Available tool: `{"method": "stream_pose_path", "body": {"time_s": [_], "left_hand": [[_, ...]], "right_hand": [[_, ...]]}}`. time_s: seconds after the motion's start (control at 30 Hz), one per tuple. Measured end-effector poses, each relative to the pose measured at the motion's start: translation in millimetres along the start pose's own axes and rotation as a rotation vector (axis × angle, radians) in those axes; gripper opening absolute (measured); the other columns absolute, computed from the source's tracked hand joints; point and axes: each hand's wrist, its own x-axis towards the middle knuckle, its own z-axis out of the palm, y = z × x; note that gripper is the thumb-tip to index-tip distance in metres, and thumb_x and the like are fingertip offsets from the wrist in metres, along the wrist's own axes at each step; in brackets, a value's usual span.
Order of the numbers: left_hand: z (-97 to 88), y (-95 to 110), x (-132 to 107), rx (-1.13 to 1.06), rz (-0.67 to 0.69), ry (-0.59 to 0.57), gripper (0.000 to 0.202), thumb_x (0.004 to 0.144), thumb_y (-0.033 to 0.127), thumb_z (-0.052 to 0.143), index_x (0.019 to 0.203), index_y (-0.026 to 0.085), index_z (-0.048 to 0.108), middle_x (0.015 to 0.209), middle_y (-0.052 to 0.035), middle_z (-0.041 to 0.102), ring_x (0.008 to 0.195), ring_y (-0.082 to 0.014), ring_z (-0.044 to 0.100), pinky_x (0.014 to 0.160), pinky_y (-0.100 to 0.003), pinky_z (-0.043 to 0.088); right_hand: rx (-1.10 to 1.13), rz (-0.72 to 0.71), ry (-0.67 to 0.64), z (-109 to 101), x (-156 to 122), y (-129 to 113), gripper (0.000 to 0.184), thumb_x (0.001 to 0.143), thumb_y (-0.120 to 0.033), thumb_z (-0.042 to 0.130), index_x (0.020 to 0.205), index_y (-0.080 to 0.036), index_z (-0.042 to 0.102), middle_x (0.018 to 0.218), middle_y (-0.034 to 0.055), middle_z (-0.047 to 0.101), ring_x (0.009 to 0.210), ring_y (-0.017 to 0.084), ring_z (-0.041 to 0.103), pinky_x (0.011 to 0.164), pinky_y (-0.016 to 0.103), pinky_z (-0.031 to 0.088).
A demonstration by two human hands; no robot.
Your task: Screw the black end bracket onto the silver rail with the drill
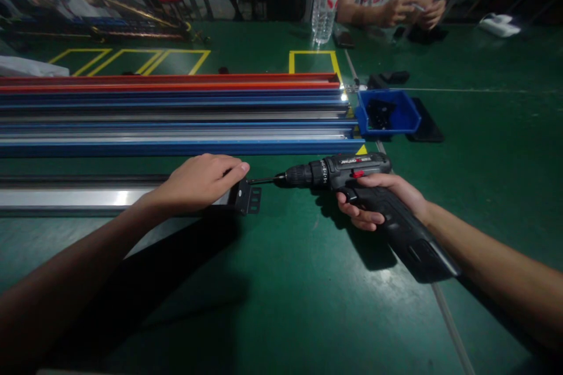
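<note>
My right hand (380, 199) grips the handle of a black cordless drill (352, 173) held level, its bit pointing left into a black end bracket (247, 197). That bracket sits on the end of a long silver metal rail (79, 197) lying on the green table. My left hand (200, 180) lies palm down on the rail's end, fingers pressed over it beside the bracket. The bit's tip meets the bracket just by my left fingertips.
A stack of long blue, silver and red rails (176, 114) lies behind. A blue bin (407, 120) with black parts stands at their right end. Across the table sits another person, hands (411, 12) together, near a water bottle (324, 3) and black items.
</note>
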Motion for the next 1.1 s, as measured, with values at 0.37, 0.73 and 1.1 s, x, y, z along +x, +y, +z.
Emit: {"method": "stream_pose_path", "body": {"time_s": [0.37, 0.73, 1.1], "left_hand": [[-1.7, 3.1, -0.2, -0.006, -0.025, -0.01, 0.062, 0.102, 0.06, 0.026, 0.11, 0.023, 0.075, 0.122, -0.005, 0.075, 0.107, -0.0294, 0.067, 0.09, -0.037, 0.046], [-1.9, 2.9, -0.2, -0.001, -0.035, -0.026, 0.065, 0.101, 0.062, 0.024, 0.11, 0.022, 0.074, 0.124, -0.0065, 0.074, 0.109, -0.03, 0.067, 0.089, -0.037, 0.046], [-0.5, 1.3, -0.2, -0.005, -0.016, -0.006, 0.063, 0.101, 0.061, 0.025, 0.112, 0.023, 0.075, 0.12, -0.0056, 0.075, 0.108, -0.0299, 0.067, 0.09, -0.037, 0.046]], "right_hand": [[-0.016, -0.004, 0.008, 1.4, -0.5, -0.2, 0.036, 0.093, -0.035, 0.052, 0.108, -0.003, 0.063, 0.084, 0.0107, 0.066, 0.052, 0.011, 0.054, 0.059, 0.029, 0.052], [-0.015, -0.003, -0.015, 0.4, -0.5, -0.1, 0.037, 0.094, -0.035, 0.052, 0.109, -0.002, 0.063, 0.085, 0.0107, 0.066, 0.053, 0.011, 0.056, 0.061, 0.027, 0.053], [-0.004, -0.018, -0.04, -1.1, -0.3, 1.0, 0.037, 0.096, -0.035, 0.051, 0.111, -0.002, 0.059, 0.086, 0.0116, 0.065, 0.054, 0.01, 0.055, 0.062, 0.027, 0.053]]}}
